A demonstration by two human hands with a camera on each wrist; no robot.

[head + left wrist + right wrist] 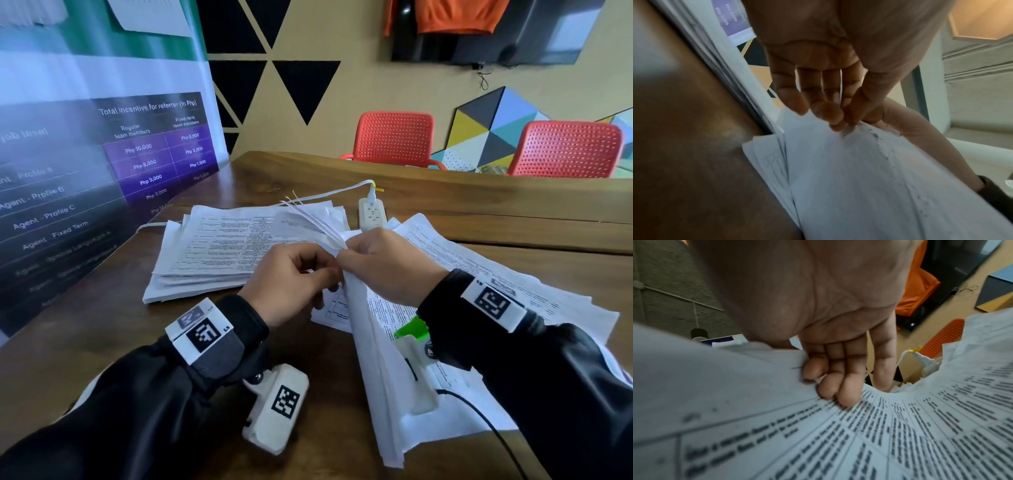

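A thick bundle of printed sheets [368, 346] stands folded up on its edge in the middle of the wooden table [102, 329]. My left hand [332, 274] pinches its top corner between thumb and fingertips [836, 118]. My right hand [346, 255] grips the same corner from the other side, its fingers [830, 386] curled over the paper's edge. Several loose sheet ends [308, 219] fan up beyond my hands. In the right wrist view the printed page [900, 434] curves under my palm.
A flat stack of printed papers [219, 250] lies to the left. More sheets [496, 274] spread out under my right arm. A white power strip [371, 214] with a plug sits behind. A bright green object [411, 329] shows under my right wrist. Red chairs [394, 137] stand across the table.
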